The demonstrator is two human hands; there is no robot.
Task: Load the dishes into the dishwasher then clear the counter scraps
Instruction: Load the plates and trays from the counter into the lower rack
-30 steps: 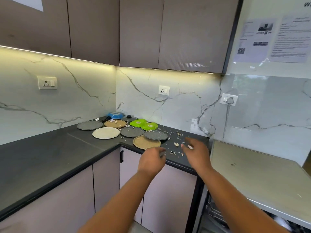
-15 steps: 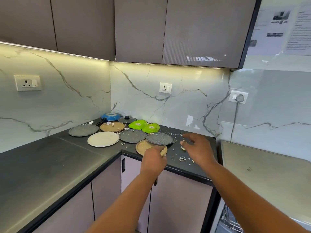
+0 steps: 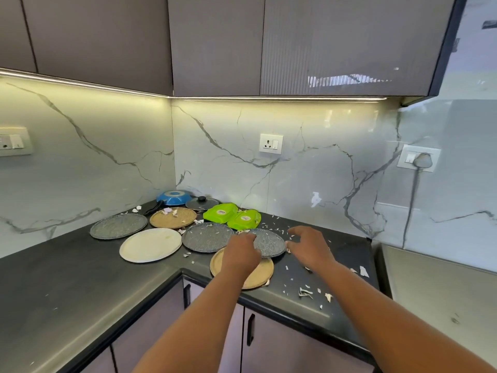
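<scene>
Dishes lie centre-left on the bench (image 3: 67, 286). Left hand (image 3: 242, 254), fingers curled, grasps the speckled plate (image 3: 269, 242) overlapping the tan plate (image 3: 258, 275). Right hand (image 3: 309, 246) hovers released at centre-right above scraps (image 3: 305, 292). Risk: lifting may drag the tan plate off the edge.

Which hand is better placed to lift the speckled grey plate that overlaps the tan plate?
Probably the left hand: its fingers already lie over the near left edge of the speckled grey plate. The right hand is beside the plate's right edge, fingers spread above the scraps.
</scene>
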